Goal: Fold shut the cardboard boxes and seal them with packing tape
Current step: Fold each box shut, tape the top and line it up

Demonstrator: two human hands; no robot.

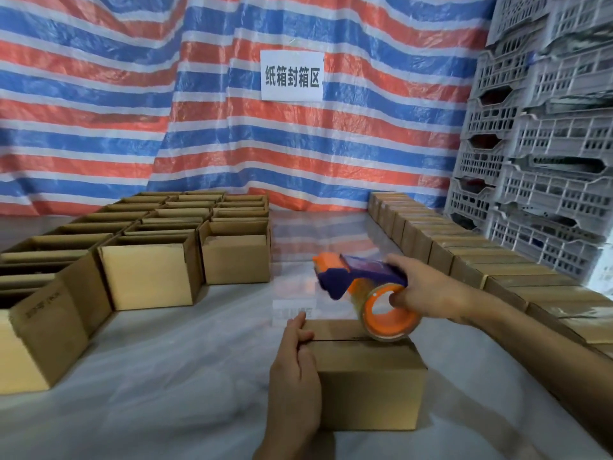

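While the flaps lie closed, the left hand (295,363) rests against the left end of the box (368,383), fingers straight, curled round nothing. The right hand (428,290) grips the tape dispenser (358,277), fingers wrapped on the handle, one fingertip at the orange core of the tape roll (389,313). The roll sits just under that grip, at the box top's far right edge; actual contact can't be confirmed. The blade end points away from the grip, up and to the left. The seam (348,340) runs from under the roll toward the left hand. No tape is visible on it, though clear tape would be hard to spot.

Likely step: laying the first strip. To do it well:
- tip the blade end down until it's level with the grip
- start the tape over one end wall, not on top
- track the seam centred, with steady pressure
- left hand braces against the pull and holds the flaps flush
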